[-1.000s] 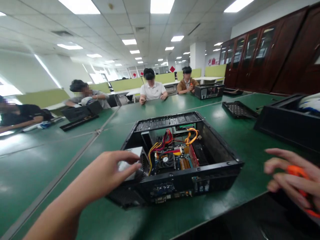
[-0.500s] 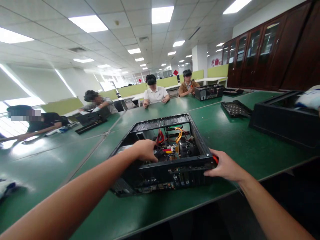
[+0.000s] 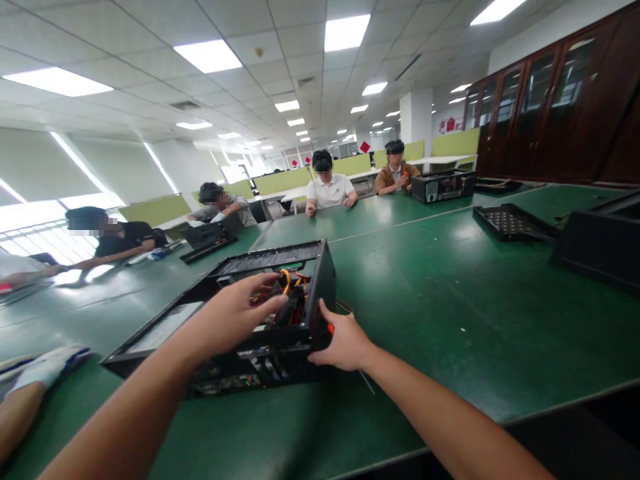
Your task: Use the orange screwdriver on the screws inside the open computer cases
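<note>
An open black computer case (image 3: 323,280) lies on the green table, turned at an angle, with its circuit boards and wiring exposed. Over its inside hovers my left hand (image 3: 235,313), thumb and fingers apart, close to the yellow cables (image 3: 286,281). My right hand (image 3: 345,340) grips the near right corner of the case, thumb on one side and fingers on the other. Some orange (image 3: 331,329) shows between that palm and the case, and a thin metal shaft (image 3: 367,382) sticks out below; most of this tool is hidden. A pale metal box (image 3: 167,327) sits in the case's left part.
A co-worker's gloved hand (image 3: 43,367) rests at the left. Several people sit across the green table (image 3: 450,300). Another computer case (image 3: 443,187) stands at the far side, a perforated black panel (image 3: 510,221) at right, and a large black case (image 3: 600,240) at the right edge.
The case has slid left and turned, with my right hand now on its corner. My left hand has moved from the pale box to the cables. A gloved hand has come in at left.
</note>
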`<act>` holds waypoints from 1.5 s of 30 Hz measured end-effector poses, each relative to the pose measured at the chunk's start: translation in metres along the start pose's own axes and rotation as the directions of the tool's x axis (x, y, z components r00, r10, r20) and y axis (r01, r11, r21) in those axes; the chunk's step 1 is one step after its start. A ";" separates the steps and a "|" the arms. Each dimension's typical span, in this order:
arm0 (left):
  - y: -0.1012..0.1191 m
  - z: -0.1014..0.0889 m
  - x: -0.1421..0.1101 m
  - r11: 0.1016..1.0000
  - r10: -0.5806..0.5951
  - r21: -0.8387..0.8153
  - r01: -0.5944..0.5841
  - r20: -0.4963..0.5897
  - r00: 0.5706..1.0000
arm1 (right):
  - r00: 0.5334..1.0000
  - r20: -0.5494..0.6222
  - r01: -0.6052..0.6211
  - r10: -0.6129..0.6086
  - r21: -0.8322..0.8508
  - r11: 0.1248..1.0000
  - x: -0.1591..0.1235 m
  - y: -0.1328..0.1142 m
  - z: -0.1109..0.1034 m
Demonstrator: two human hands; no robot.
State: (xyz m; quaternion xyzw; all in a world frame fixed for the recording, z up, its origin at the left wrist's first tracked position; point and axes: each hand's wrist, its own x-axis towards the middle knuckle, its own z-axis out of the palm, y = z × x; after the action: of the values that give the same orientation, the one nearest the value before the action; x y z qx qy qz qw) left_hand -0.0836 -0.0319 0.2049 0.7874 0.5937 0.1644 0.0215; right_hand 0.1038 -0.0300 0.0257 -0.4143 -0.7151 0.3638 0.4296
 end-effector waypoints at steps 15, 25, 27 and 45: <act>-0.079 0.051 -0.143 0.985 -0.018 -0.171 -0.019 -0.213 0.977 | 0.971 0.228 -0.063 0.068 -0.029 0.998 0.154 -0.051 0.175; -0.016 0.135 -0.047 0.854 0.112 -0.501 -0.144 -0.094 0.989 | 0.887 0.276 -0.438 0.371 0.247 0.864 0.035 0.008 0.009; 0.005 0.158 -0.032 0.844 0.257 -0.454 -0.288 -0.130 0.958 | 0.865 0.286 -0.495 0.412 0.347 0.797 0.006 0.023 -0.023; 0.017 0.212 -0.031 0.710 0.343 -0.633 -0.309 -0.072 0.937 | 0.818 0.462 -0.564 0.344 0.520 0.641 -0.035 0.042 -0.047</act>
State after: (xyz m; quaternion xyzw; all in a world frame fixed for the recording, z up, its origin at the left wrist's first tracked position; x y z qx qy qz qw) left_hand -0.0150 -0.0316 0.0010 0.8294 0.3539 0.3360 0.2720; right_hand 0.1687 -0.0374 -0.0050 -0.3467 -0.4786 0.7429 0.3143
